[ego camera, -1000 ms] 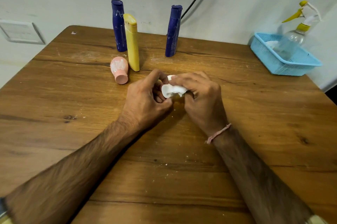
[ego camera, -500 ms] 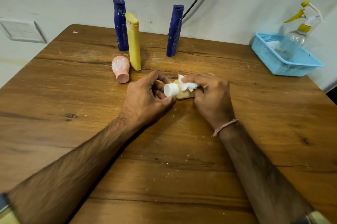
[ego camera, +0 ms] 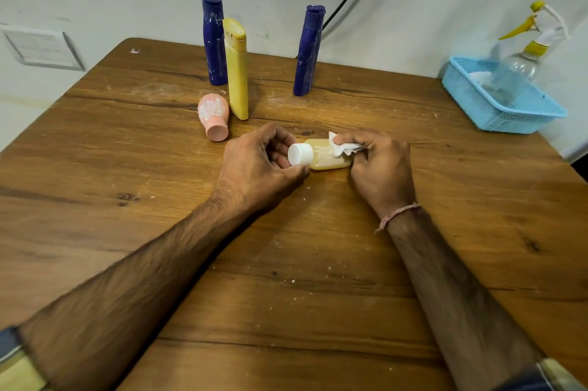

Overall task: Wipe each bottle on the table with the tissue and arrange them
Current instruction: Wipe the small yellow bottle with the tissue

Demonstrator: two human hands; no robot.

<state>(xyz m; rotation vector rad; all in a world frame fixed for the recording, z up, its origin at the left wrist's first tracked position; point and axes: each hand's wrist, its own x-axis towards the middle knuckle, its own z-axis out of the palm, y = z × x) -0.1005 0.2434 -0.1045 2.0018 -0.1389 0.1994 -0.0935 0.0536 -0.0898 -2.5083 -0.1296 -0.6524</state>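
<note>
Head view. Bottle (ego camera: 329, 157) held sideways at table (ego camera: 318, 279) centre, cap (ego camera: 300, 154) toward 9 o'clock. Cap end is gripped by curled left hand (ego camera: 257, 167); tissue (ego camera: 345, 147) is pinched by right hand (ego camera: 380, 166), pressed on body. Judged: bottle should be rotated steadily so streaked sides are reached.

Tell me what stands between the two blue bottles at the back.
Head view: the tall yellow bottle, close beside the left blue bottle; then bare table to the right blue bottle.
</note>
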